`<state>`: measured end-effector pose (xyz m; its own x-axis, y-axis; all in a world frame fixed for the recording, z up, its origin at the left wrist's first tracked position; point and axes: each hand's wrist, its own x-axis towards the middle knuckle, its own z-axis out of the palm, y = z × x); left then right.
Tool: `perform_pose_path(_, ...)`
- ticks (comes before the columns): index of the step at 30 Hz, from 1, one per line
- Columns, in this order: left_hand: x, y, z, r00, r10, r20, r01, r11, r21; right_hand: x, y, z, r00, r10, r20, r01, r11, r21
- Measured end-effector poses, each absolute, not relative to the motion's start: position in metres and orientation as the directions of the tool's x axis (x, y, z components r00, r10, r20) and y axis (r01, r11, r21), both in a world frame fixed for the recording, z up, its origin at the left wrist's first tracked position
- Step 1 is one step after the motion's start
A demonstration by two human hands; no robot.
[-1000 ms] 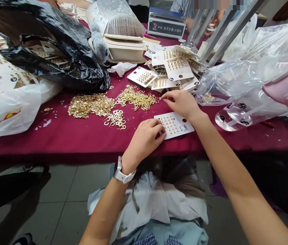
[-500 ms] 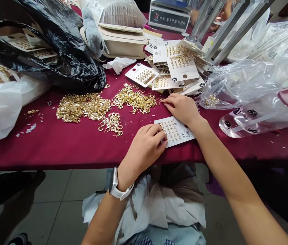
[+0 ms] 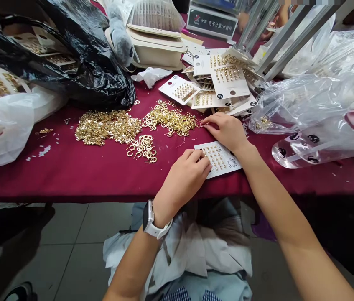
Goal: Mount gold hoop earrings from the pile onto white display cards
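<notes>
A white card (image 3: 222, 161) with rows of small gold studs and a printed price lies flat near the table's front edge. My left hand (image 3: 184, 173) is closed with curled fingers on the card's left end, hiding that part. My right hand (image 3: 228, 129) reaches past the card's upper edge, thumb and index finger pinched together at the table. Beside those fingertips is the right end of a pile of gold hook-shaped pieces (image 3: 169, 119). Anything tiny in the pinch cannot be made out. A smaller group of gold hooks (image 3: 142, 148) lies to the left.
A heap of flat gold pieces (image 3: 106, 127) lies left of the hooks. Stud-filled cards (image 3: 230, 81) are stacked behind my right hand. A black plastic bag (image 3: 101, 71) stands at left, clear plastic bags (image 3: 305, 100) at right. Metal posts (image 3: 285, 39) rise at back right.
The camera view has shifted slightly, so the table things appear a little farther right. Both hands keep nearly the same pose, the left on the card and the right by the hooks.
</notes>
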<state>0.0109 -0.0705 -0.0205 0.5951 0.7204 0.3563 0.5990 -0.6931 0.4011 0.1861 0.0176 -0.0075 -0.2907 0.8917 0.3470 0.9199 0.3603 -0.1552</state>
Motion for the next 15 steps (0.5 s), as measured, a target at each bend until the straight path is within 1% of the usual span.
perform_pose_path(4,0.011,-0.070,-0.022,0.539,0.766,0.351,0.584,-0.640,0.500,0.191,0.020,-0.012,-0.336,0.872,0.356,0.890,0.417,-0.184)
perform_pose_path(9,0.012,-0.069,-0.023,0.496,0.784,0.374,0.542,-0.616,0.572,0.195,0.030,-0.019,-0.357,0.858,0.369,0.841,0.467,-0.274)
perform_pose_path(11,0.012,-0.069,-0.022,0.493,0.787,0.372,0.529,-0.610,0.590,0.195,0.031,-0.018,-0.341,0.857,0.387,0.811,0.477,-0.340)
perform_pose_path(15,0.011,-0.070,-0.021,0.488,0.789,0.373,0.524,-0.606,0.598,0.191,0.008,-0.003,-0.238,0.857,0.457,0.697,0.479,-0.534)
